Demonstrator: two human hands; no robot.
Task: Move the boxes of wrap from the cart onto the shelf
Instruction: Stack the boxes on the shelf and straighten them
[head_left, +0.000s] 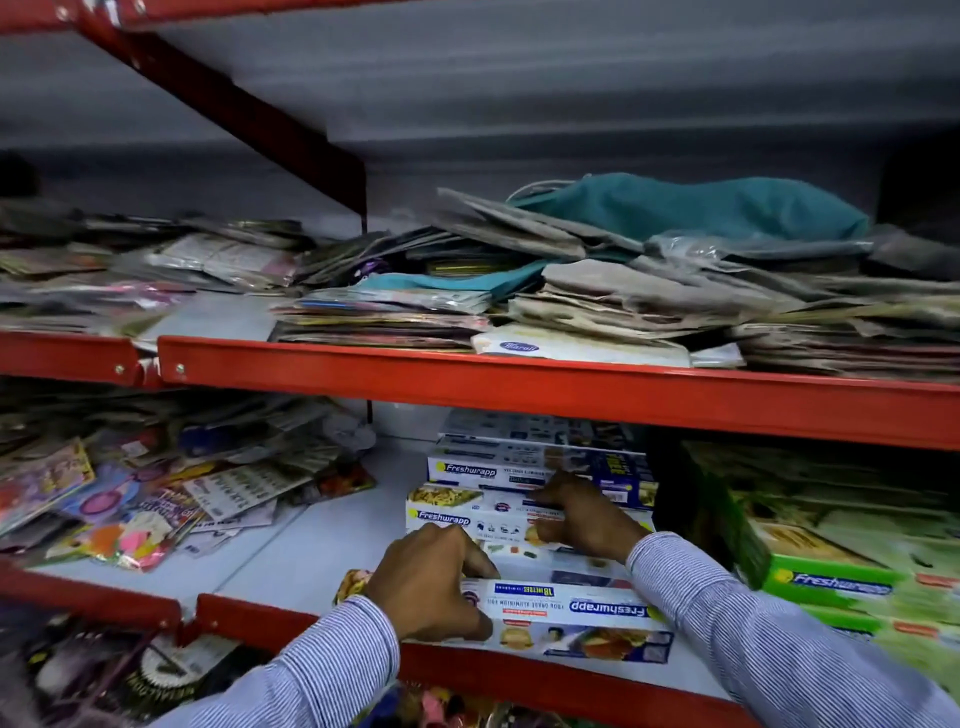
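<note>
Head view of a red-edged white metal shelf (291, 561), read left to right. At 9 o'clock, a loose heap of colourful plastic-wrapped party packets (130, 499) lies on the shelf floor; its print is too blurred to read. At 6 o'clock, the left hand (431, 587), in a blue-and-white striped sleeve (332, 670), has its grip clenched over the left end of a long white cardboard foil box (576, 618) lying along the shelf's front edge; its upside-down print reads "Freshwrapp", "18 METRES" and "FOOD GRADE ALUMINIUM FOIL". Just beyond, toward 12 o'clock, a stack of white "Freshwrapp" wrap boxes (467, 499) rests mid-shelf. The right hand (582, 512) rests on this stack, fingers spread and pressing, its grip grasping nothing. At 3 o'clock, green "Freshwrapp" cartons (831, 582) sit touching one another. On the upper shelf, at 1 o'clock, a flat white pack marked "Maruti" (576, 348) lies under grey paper bundles (649, 291) and a teal cloth bag (691, 205).
</note>
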